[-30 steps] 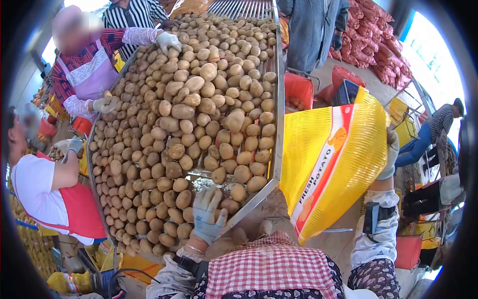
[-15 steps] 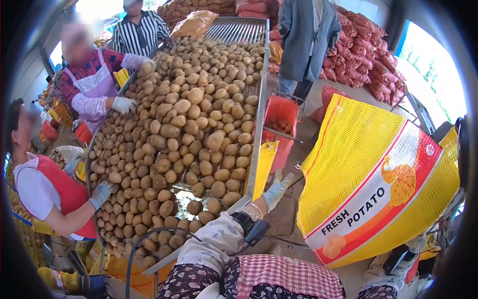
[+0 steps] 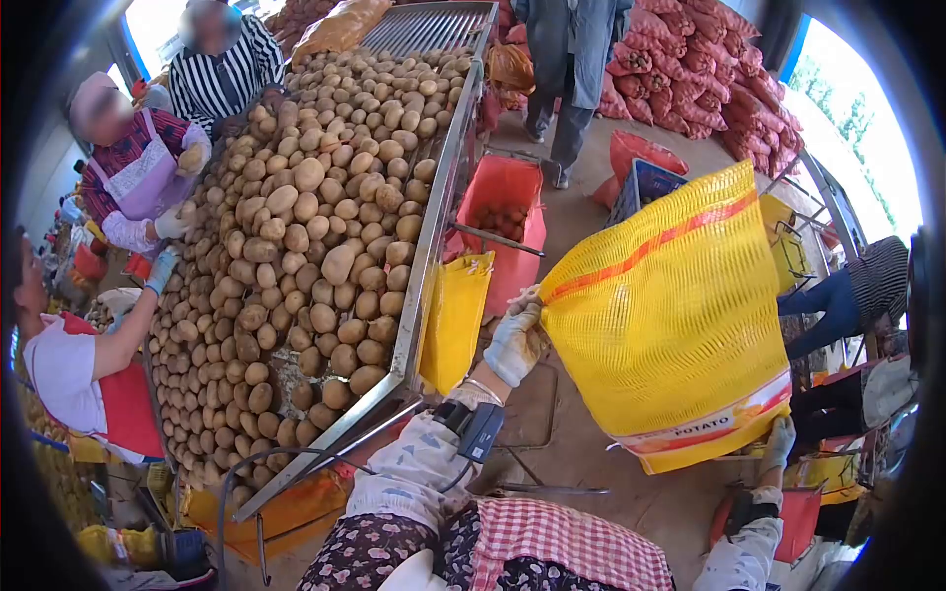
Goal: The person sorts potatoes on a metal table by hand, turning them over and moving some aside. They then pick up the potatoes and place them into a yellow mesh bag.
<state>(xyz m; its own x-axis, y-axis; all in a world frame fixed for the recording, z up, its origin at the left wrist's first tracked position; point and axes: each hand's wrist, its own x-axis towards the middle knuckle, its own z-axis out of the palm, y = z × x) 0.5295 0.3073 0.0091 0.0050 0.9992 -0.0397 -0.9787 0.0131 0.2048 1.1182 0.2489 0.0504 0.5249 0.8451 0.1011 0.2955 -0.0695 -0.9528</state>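
Observation:
A yellow mesh sack (image 3: pixel 680 315) with a printed potato label is stretched out at the right of the view. My left hand (image 3: pixel 516 343), in a pale glove, is closed on the sack's upper left corner. Lower down on the right, my right hand (image 3: pixel 778 440), also gloved, is at the sack's bottom right corner beside the label; its fingers are partly hidden, and their hold cannot be made out. The sack looks flat, with nothing seen inside. To the left of my left hand another yellow sack (image 3: pixel 456 320) hangs at the metal table's side.
Potatoes cover a sloping metal table (image 3: pixel 434 222) at the left. Three people stand along its far side, one gloved hand (image 3: pixel 163 270) among the potatoes. Another person (image 3: pixel 567 79) stands beyond the red open sack (image 3: pixel 501 212). Filled red sacks (image 3: pixel 680 69) are piled behind.
The yellow sack has swung round and spread out, its label now lower. My left hand, open before, has closed on its corner. The person in the long coat has shifted left in view.

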